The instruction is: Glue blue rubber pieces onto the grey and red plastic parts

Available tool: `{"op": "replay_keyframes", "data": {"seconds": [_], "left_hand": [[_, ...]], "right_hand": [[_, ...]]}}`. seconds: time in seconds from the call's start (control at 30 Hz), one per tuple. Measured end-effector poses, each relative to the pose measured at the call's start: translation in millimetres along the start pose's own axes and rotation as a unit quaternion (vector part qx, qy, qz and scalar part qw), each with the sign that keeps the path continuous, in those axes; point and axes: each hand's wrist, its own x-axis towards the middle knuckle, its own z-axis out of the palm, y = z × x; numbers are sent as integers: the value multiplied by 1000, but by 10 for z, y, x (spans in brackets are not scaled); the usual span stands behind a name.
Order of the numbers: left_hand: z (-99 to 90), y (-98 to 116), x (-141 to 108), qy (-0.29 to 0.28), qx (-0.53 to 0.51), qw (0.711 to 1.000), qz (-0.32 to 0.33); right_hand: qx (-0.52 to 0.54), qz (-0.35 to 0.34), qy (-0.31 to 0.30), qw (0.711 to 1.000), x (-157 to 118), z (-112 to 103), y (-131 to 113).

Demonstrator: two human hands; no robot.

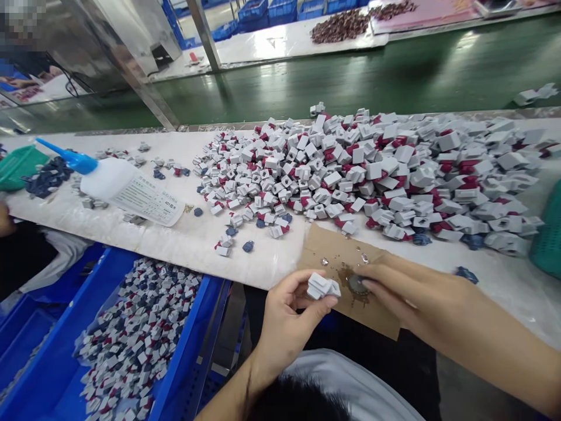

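Note:
My left hand (291, 318) pinches a small light-grey plastic piece (323, 286) between thumb and fingers, over the left edge of a brown cardboard sheet (380, 318). My right hand (398, 286) reaches in from the right, its fingers closed at a small round dark dish (357, 285) on the cardboard. Whether those fingertips hold anything small cannot be made out. Wet spots and clear drops lie around the dish. Behind both hands spreads a large heap of grey and dark-red pieces (302, 169) on the white table (263, 257).
A white glue bottle with a blue nozzle (127, 184) stands at the left. Below it, a blue bin (179, 356) holds many pieces. A green conveyor belt (272, 88) runs behind the table. Green baskets (21, 166) sit at both sides. Another person's sleeve (56, 263) shows at far left.

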Motion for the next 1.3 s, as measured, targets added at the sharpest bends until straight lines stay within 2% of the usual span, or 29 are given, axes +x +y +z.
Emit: {"op": "replay_keyframes", "data": {"seconds": [0.13, 0.3, 0.6, 0.7, 0.77, 0.83, 0.87, 0.93, 1.0, 1.03, 1.07, 1.1, 1.17, 1.3], "left_hand": [[51, 49, 3, -10, -16, 1000, 3], [100, 109, -6, -21, -19, 1000, 5], [126, 100, -14, -35, 38, 999, 8], [123, 81, -8, -78, 58, 995, 13], [126, 77, 2, -118, 92, 988, 30], [146, 73, 28, -135, 128, 981, 56], [164, 66, 47, -136, 137, 978, 78], [212, 40, 96, -134, 137, 971, 144], [264, -3, 149, -108, 145, 957, 225], [286, -28, 175, -86, 157, 947, 265], [305, -53, 199, -60, 171, 936, 302], [320, -78, 222, -37, 187, 924, 330], [342, -121, 259, -10, 212, 900, 381], [374, -156, 261, -22, 255, 875, 411]], "right_hand": [[98, 12, 59, 993, 102, -125, -146], [125, 27, 69, 989, 134, -89, -250], [189, -4, 18, 982, 145, -79, -205], [241, 5, -14, 970, 155, -77, -121], [279, 44, -11, 959, 201, -77, -102], [326, 129, 52, 935, 298, -61, -145], [361, 179, 93, 910, 365, -45, -190], [458, 272, 132, 836, 517, -1, -305], [556, 335, 100, 754, 657, 41, -415], [590, 355, 65, 722, 710, 56, -456], [612, 364, 30, 702, 746, 68, -485], [623, 361, 3, 694, 767, 79, -503], [626, 346, -23, 698, 769, 112, -517], [616, 320, 7, 719, 695, 244, -562]]}}
